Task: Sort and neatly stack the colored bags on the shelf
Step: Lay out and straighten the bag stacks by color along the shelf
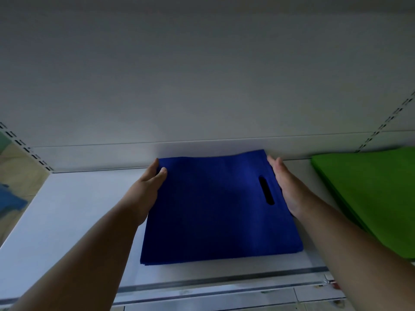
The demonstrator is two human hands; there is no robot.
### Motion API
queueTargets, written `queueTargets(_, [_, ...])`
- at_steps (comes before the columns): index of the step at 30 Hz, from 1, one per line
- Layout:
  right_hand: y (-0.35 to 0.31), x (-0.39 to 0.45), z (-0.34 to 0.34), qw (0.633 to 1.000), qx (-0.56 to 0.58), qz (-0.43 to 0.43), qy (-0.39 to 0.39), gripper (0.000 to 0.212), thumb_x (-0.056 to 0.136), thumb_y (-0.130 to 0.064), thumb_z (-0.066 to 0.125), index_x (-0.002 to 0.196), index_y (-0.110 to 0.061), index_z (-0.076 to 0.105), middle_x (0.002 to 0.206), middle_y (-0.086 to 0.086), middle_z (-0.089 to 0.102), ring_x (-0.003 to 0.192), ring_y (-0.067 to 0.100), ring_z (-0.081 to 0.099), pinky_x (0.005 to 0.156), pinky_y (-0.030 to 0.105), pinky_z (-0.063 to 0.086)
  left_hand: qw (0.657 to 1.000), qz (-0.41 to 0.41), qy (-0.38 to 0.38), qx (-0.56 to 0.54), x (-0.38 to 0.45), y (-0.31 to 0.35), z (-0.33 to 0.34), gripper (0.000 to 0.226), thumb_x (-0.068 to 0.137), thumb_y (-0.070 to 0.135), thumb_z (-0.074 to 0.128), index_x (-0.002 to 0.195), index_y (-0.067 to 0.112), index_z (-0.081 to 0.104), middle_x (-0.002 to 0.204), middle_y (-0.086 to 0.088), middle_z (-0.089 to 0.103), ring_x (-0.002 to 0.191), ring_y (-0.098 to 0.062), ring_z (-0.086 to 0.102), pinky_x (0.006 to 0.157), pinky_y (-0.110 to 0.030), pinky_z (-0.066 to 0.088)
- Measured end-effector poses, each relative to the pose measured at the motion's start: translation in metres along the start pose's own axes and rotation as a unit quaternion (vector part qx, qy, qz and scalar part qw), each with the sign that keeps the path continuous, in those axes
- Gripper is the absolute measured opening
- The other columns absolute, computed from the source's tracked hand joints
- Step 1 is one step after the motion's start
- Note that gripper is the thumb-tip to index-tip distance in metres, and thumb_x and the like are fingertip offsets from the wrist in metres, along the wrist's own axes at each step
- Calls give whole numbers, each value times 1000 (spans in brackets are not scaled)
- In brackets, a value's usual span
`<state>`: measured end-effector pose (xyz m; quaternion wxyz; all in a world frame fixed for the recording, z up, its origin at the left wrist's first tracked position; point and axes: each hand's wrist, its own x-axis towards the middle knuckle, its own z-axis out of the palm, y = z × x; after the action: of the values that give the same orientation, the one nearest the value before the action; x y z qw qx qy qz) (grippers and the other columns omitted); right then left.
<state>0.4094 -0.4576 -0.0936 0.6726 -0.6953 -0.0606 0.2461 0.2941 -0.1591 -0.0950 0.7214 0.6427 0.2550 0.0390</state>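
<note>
A stack of flat blue bags lies in the middle of the white shelf, its cut-out handle slot toward the right side. My left hand presses against the stack's left edge, thumb resting on top near the far corner. Along the right edge lies my right hand, fingers straight and pressed to the stack's side. A stack of green bags sits on the same shelf to the right, apart from the blue one.
The shelf's white back panel rises just behind the stacks, with slotted uprights at left and right. A metal rail runs along the shelf's front edge. Tiled floor shows below and to the left.
</note>
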Motion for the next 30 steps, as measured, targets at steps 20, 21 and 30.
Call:
queueTargets(20, [31, -110, -3, 973, -209, 4, 92, 82, 79, -67, 47, 152, -37, 23, 156, -12, 27, 136, 1, 27, 107, 27, 26, 997, 5, 62, -54, -88, -37, -6, 36, 101, 20, 50, 135, 31, 52, 124, 16, 61, 111, -4, 58, 85, -22, 45])
queueTargets(21, [33, -115, 2, 971, -221, -3, 88, 85, 77, -65, 52, 152, -38, 22, 156, -15, 26, 137, -1, 24, 108, 26, 25, 997, 10, 67, -40, -92, -40, -3, 36, 100, 20, 51, 135, 31, 52, 126, 16, 60, 114, -3, 57, 93, -26, 46])
queueTargets(30, [39, -131, -14, 929, -368, -19, 42, 118, 62, -41, 89, 152, -43, 13, 149, -27, 24, 132, -4, 30, 107, 24, 32, 973, 62, 71, 210, -122, -50, -10, 63, 87, 25, 72, 143, 28, 43, 136, 11, 52, 122, -7, 51, 109, -36, 40])
